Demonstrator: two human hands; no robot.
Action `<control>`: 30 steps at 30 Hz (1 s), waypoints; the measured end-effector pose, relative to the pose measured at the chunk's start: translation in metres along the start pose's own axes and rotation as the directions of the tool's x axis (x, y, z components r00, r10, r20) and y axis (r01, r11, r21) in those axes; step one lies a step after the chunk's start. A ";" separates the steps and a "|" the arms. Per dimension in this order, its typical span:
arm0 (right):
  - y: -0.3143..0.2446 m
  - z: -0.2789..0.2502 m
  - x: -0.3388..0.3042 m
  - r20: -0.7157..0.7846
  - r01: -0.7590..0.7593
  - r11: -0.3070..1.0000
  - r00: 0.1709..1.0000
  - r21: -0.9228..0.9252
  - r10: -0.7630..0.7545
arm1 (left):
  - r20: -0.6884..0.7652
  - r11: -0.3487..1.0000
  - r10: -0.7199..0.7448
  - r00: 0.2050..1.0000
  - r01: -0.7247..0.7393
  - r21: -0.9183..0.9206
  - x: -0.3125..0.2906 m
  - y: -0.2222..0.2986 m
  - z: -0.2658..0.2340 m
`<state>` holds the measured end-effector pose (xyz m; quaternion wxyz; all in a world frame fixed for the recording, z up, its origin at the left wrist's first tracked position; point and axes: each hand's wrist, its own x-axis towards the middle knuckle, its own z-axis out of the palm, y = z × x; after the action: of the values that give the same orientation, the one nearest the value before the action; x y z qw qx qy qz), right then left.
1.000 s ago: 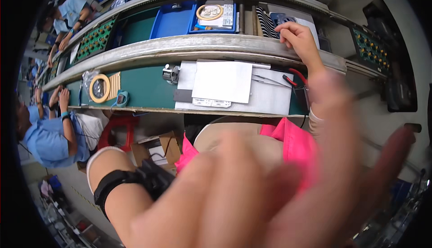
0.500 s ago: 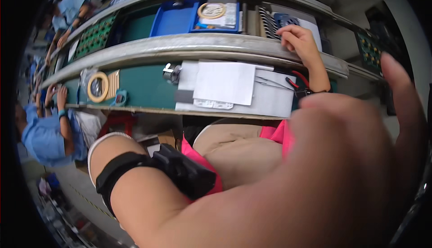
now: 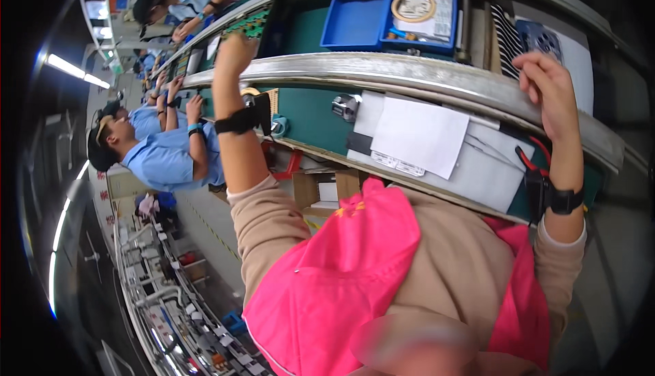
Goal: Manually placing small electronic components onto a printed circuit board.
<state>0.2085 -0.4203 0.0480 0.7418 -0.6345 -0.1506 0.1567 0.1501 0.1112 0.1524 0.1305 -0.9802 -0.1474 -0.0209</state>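
My left hand (image 3: 233,54) is raised over the metal rail, next to the green circuit boards (image 3: 254,24) on the conveyor. Its fingers point away and are mostly hidden, so a grip cannot be made out. At the right, my right hand (image 3: 546,79) rests by the rail (image 3: 409,69) with loosely bent fingers and nothing visible in them. Just beyond it lie a dark phone (image 3: 540,37) and a black-and-white striped strip (image 3: 506,40). Below its wrist are red-and-black pliers (image 3: 535,161). White paper sheets (image 3: 419,134) and tweezers (image 3: 492,149) lie on the bench between my arms.
Blue trays (image 3: 355,20) stand past the rail, one holding a wooden ring (image 3: 413,8). A small metal-and-black device (image 3: 346,107) sits left of the papers. Co-workers in blue shirts (image 3: 167,158) sit along the line at left. A cardboard box (image 3: 321,188) is under the bench.
My left hand has gone from close in front of the view to the far left over the rail. My right hand stays by the rail. The view has shifted, bringing more co-workers into sight.
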 end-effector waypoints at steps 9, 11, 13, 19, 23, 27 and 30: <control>0.003 0.007 0.001 -0.054 -0.035 0.996 0.998 -0.081 0.031 | -0.196 0.967 -0.093 0.976 0.042 -0.250 -0.009 -0.074 0.134; 0.001 0.008 0.002 -0.049 -0.016 0.995 0.999 -0.098 0.011 | -0.270 0.957 -0.075 0.960 -0.007 -0.289 -0.008 -0.081 0.145; 0.000 0.009 0.001 -0.048 -0.027 0.994 0.999 -0.107 0.022 | -0.387 0.932 -0.035 0.921 -0.110 -0.344 -0.009 -0.092 0.152; 0.001 0.008 -0.002 -0.089 -0.007 0.992 0.996 -0.124 -0.004 | -0.382 0.854 -0.051 0.923 -0.158 -0.496 -0.007 -0.058 0.144; 0.002 0.010 -0.001 -0.071 -0.004 0.990 0.997 -0.139 -0.006 | -0.331 0.818 -0.008 0.944 -0.184 -0.545 -0.019 -0.034 0.129; 0.003 0.008 -0.006 -0.103 -0.023 0.991 0.995 -0.132 0.009 | -0.247 0.769 0.168 0.954 -0.284 -0.572 -0.033 0.045 0.083; -0.004 0.013 -0.004 -0.075 -0.025 0.993 0.997 -0.111 0.017 | -0.216 0.681 0.275 0.937 -0.349 -0.644 -0.052 0.097 0.056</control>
<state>0.1996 -0.4112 0.0534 0.7084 -0.6819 -0.1252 0.1322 0.1291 0.0215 0.0696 -0.2233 -0.9685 0.0462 -0.1001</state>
